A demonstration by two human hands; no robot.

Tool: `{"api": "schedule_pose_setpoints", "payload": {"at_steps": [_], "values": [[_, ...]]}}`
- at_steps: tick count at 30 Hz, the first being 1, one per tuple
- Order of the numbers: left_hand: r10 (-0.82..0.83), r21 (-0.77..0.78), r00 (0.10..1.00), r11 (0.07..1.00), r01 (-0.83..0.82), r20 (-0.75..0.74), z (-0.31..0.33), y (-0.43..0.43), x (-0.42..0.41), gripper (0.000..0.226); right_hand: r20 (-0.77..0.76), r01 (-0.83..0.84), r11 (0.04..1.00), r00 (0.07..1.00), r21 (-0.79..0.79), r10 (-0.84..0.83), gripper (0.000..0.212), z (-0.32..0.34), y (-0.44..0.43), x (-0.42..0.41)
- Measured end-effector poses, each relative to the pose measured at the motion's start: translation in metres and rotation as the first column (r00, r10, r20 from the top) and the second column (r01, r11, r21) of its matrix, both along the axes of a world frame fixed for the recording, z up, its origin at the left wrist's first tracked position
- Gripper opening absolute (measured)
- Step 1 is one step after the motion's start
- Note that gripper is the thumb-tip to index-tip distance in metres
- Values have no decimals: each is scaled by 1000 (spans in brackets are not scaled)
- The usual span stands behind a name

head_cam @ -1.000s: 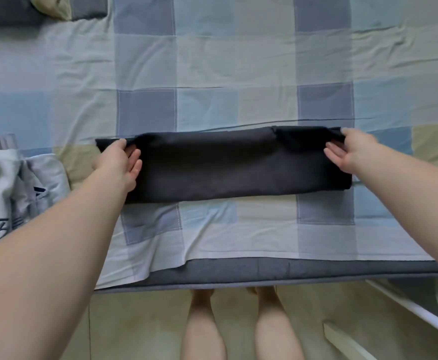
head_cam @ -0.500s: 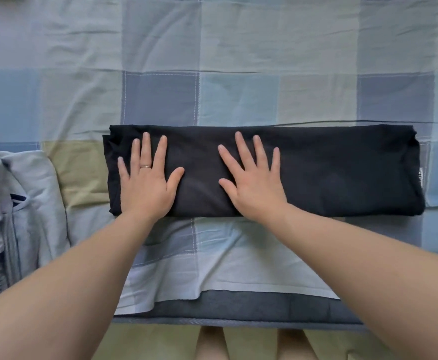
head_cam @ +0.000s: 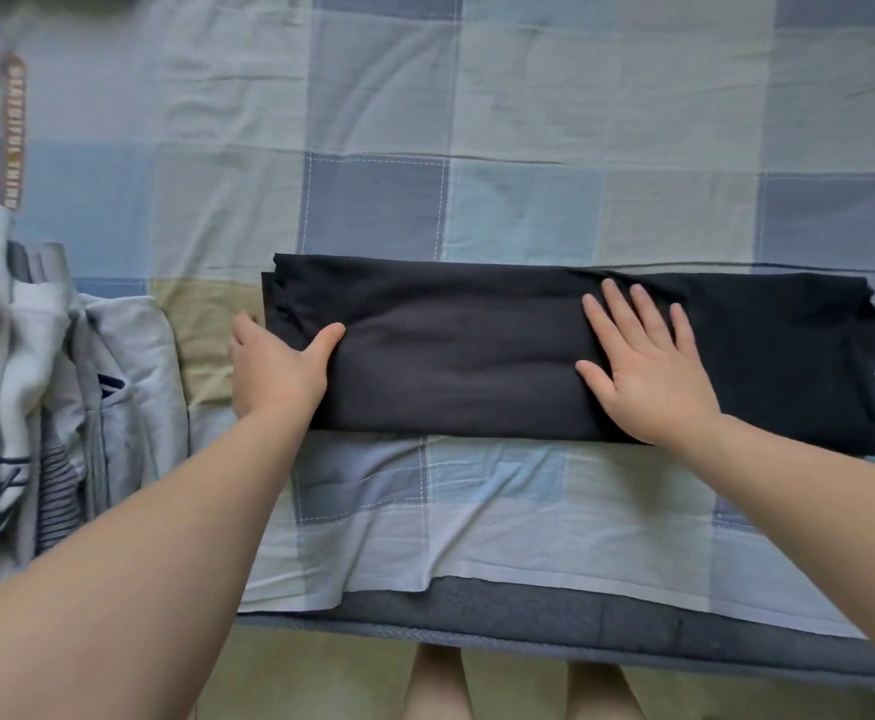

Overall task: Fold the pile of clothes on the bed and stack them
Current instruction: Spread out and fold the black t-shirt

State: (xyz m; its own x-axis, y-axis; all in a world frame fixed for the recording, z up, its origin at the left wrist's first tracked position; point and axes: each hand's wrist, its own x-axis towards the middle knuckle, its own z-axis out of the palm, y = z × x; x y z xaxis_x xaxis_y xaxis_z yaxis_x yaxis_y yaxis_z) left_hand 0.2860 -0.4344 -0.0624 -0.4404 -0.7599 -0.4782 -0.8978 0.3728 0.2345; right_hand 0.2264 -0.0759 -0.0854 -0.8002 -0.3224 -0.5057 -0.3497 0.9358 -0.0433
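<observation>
Garment [head_cam: 456, 356] lies folded long; left hand [head_cam: 274, 368] grips its left end, right hand [head_cam: 648, 376] presses flat. Fold across squarely.

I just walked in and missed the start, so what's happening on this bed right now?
A person is folding a black garment on the checked bedsheet. It lies as a long folded strip near the bed's edge. The left hand grips its left end, thumb on top, while the right hand presses flat on it. Other light clothes lie bunched at the left.
</observation>
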Motion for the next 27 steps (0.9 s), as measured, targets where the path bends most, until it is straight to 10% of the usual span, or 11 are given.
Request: {"api": "schedule_pose_setpoints", "payload": {"at_steps": [6, 16, 27], "values": [[-71, 148, 996, 987, 62, 54, 25, -7, -8, 49, 203, 42, 999, 978, -3, -40, 71, 34, 11, 4], [-220, 69, 973, 972, 225, -67, 118, 55, -11, 32, 408, 217, 975, 886, 49, -218, 62, 86, 76, 10], [-601, 101, 799, 793, 600, -26, 195, 274, -55, 26, 508, 712, 685, 651, -151, -565, 57, 136, 175, 15]]}}
